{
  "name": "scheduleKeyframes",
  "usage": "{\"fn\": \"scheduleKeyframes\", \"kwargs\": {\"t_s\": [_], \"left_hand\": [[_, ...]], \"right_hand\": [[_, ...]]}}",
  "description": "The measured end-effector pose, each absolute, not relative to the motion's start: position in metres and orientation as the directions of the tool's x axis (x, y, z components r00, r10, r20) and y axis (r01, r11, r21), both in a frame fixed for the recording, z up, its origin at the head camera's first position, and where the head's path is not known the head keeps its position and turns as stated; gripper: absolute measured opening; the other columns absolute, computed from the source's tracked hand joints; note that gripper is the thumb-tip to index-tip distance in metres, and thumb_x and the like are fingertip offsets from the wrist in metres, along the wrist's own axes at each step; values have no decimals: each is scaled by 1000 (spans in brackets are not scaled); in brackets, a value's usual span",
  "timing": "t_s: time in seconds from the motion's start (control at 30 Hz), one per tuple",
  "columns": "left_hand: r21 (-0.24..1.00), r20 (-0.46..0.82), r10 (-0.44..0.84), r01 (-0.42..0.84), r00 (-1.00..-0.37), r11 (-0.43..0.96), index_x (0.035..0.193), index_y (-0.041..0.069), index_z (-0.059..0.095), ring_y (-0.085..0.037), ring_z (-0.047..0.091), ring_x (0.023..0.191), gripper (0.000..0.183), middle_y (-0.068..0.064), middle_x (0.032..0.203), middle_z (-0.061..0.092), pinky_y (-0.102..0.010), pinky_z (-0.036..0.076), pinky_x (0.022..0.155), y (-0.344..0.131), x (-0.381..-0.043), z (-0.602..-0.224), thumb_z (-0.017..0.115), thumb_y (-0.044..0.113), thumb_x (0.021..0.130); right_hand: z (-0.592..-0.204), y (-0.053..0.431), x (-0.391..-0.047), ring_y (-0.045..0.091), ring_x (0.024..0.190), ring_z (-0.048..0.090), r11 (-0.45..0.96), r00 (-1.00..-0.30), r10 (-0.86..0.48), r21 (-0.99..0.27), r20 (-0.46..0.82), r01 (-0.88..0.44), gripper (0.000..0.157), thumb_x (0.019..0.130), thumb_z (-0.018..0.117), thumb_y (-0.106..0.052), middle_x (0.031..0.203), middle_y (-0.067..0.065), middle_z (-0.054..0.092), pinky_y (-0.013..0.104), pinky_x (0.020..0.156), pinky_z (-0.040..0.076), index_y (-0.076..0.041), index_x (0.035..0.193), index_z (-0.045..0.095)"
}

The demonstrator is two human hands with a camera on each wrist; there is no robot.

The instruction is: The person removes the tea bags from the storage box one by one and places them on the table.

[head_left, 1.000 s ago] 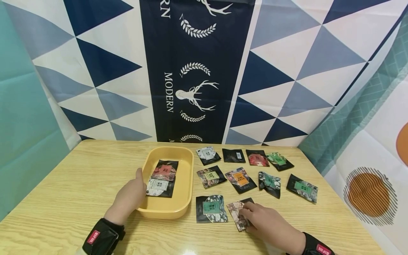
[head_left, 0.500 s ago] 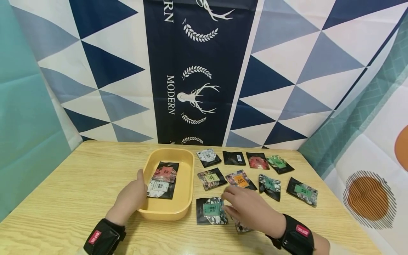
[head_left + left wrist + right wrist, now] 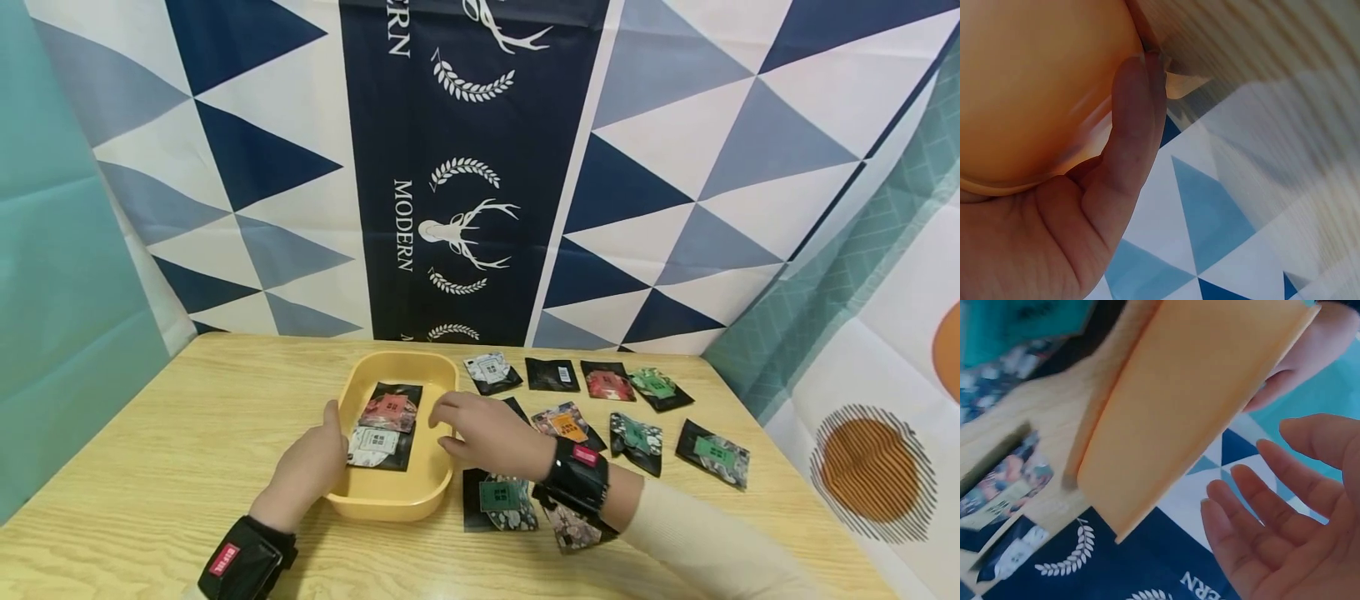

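My left hand grips the left side of the yellow plastic tray; the left wrist view has its fingers lying along the tray's outer wall. Inside the tray are a red-labelled packet and a white-labelled packet, flat and overlapping. Over the tray's right rim hovers my right hand, its fingers loosely bent with nothing in them, as the right wrist view confirms. Below that arm lie a green-labelled packet and a brownish patterned packet, the latter partly covered by the wrist strap.
More small black packets lie in rows right of the tray, among them an orange-labelled packet, a red packet and a far-right green-labelled packet. A patterned cloth hangs behind the wooden table.
My right hand has left the brownish packet and moved left to the tray's right rim, empty. That packet has shifted slightly on the table. My left hand keeps its place on the tray.
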State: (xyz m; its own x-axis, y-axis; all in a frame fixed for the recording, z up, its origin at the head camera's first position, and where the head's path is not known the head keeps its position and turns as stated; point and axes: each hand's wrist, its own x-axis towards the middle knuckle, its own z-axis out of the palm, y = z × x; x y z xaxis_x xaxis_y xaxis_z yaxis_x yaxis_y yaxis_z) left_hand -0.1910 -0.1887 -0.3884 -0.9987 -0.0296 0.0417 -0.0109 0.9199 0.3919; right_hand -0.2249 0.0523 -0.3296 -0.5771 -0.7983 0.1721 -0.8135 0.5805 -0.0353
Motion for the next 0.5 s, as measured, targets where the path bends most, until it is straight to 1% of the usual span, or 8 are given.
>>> {"fn": "scheduleKeyframes", "kwargs": {"t_s": [0.13, 0.23, 0.3, 0.4, 0.5], "left_hand": [[397, 29, -38, -24, -999, 917, 142, -15, 11, -15, 43, 45, 58, -5, 57, 49, -26, 29, 41, -188, -192, -389, 35, 10, 96], [397, 27, -37, -24, -999, 917, 142, -14, 11, -15, 42, 45, 58, -5, 56, 49, -26, 28, 41, -187, -193, -389, 35, 11, 96], [396, 29, -36, -21, -999, 918, 142, -14, 11, -14, 41, 45, 58, -4, 55, 48, -26, 27, 41, -187, -193, -389, 35, 11, 96], [394, 38, -35, -17, -999, 919, 142, -15, 11, -14, 41, 44, 58, -4, 54, 48, -26, 26, 41, -187, -193, -388, 35, 11, 96], [392, 47, -36, -14, -998, 920, 141, -15, 13, -15, 42, 44, 57, -5, 55, 49, -26, 27, 41, -187, -192, -388, 36, 10, 96]], "right_hand": [[-332, 31, -244, 14, 106, 58, 586, -590, -798, -69, 124, -808, 28, 89, 62, -22, 117, 1, 60, 26, 85, 48, -16, 117, 62], [-334, 17, -256, 16, 114, 55, 585, -588, -808, -69, 41, -808, 36, 90, 61, -23, 124, 2, 57, 28, 93, 46, -14, 125, 58], [-337, 8, -264, 16, 116, 54, 578, -579, -815, -66, -18, -813, 41, 90, 61, -24, 127, 3, 56, 28, 96, 44, -13, 129, 55], [-342, -6, -275, 13, 112, 54, 572, -567, -820, -79, -84, -816, 45, 89, 62, -24, 127, 3, 55, 26, 96, 43, -12, 131, 53], [-346, -18, -284, 10, 100, 52, 570, -560, -821, -112, -111, -814, 42, 88, 64, -21, 121, 3, 56, 23, 87, 43, -12, 128, 55]]}}
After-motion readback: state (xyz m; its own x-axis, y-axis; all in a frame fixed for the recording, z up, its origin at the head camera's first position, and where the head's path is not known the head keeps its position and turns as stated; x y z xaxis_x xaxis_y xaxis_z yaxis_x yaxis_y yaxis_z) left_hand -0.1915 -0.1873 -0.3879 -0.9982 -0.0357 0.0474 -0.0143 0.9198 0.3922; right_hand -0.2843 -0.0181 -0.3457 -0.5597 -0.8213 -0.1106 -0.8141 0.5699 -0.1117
